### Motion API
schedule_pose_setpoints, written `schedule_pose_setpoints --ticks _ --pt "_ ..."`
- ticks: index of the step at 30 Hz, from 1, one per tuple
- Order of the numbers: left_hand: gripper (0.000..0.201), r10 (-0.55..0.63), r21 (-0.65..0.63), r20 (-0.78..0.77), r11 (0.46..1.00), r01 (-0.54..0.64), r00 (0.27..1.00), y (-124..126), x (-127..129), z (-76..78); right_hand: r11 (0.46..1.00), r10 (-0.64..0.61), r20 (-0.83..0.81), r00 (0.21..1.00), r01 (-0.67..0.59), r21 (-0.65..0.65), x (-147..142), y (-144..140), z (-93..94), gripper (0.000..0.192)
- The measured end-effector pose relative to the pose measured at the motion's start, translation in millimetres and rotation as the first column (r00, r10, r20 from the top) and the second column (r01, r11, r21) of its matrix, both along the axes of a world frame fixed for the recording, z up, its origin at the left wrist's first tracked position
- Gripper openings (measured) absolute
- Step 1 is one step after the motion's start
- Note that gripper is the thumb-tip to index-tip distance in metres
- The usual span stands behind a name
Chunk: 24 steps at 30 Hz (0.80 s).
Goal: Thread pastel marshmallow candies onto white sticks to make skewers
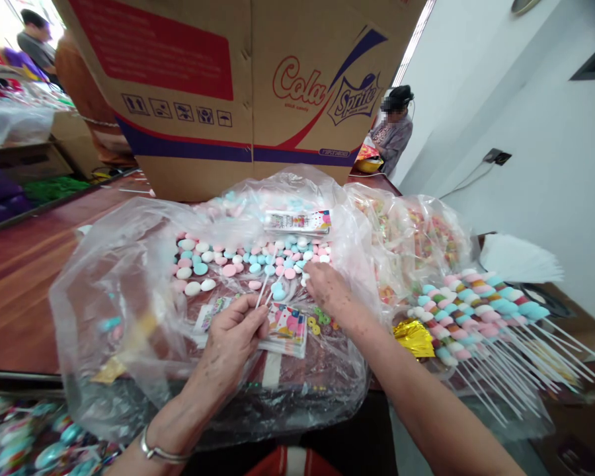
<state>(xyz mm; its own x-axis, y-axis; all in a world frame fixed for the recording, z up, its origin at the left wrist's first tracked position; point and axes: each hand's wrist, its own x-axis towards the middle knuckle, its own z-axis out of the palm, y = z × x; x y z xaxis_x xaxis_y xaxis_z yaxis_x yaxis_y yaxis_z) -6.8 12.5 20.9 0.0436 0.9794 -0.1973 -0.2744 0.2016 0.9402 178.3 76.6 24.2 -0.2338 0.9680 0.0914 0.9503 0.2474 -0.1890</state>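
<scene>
White sticks, two, in left hand, one carton

A cardboard box printed "Cola" and "Sprite" towers at my 12 o'clock on the reddish-brown counter. At my 1 o'clock, a person in grey sits near a white wall, its dark socket trailing a cable at 2. Purple material lies at my 10 o'clock beside something green; farther off, toward 11, is a dark-shirted person.
</scene>
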Motion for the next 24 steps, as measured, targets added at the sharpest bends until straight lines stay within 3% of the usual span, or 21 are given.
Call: schedule_pose_setpoints --ticks 2,5,8,11,14,18,24 --pt "0.019 0.011 -0.001 -0.002 1.0 -0.011 1.0 0.5 0.1 0.2 0.989 0.148 0.041 0.988 -0.149 0.018 -8.1 -5.9 -2.0 0.028" --pt "0.019 0.012 -0.001 -0.006 1.0 -0.012 1.0 1.3 -1.4 -1.2 0.968 0.249 -0.13 0.96 -0.242 0.071 -9.5 -9.8 -1.2 0.025" --pt "0.018 0.004 0.002 -0.008 1.0 -0.004 1.0 1.8 -3.0 -3.3 0.995 0.082 -0.425 0.901 -0.05 0.087 2.3 -5.3 2.3 0.024" --pt "0.018 0.0 0.007 -0.001 1.0 0.0 1.0 1.4 -2.3 -3.6 0.998 -0.058 -0.54 0.84 0.064 -0.007 13.7 0.5 0.9 0.02" --pt "0.016 -0.005 0.01 -0.004 1.0 0.005 1.0 0.0 0.1 -1.8 0.999 -0.03 -0.51 0.86 0.006 -0.049 13.6 0.1 -6.4 0.018" --pt "0.017 -0.007 0.009 -0.014 1.0 0.007 1.0 -1.7 2.0 0.8 0.997 0.071 -0.335 0.939 -0.08 -0.013 3.0 -6.4 -14.5 0.021" --pt "0.016 0.0 0.011 -0.037 1.0 0.0 0.999 -0.5 1.5 0.6 0.99 0.102 -0.136 0.985 -0.114 -0.083 -8.7 -11.4 -9.8 0.024"
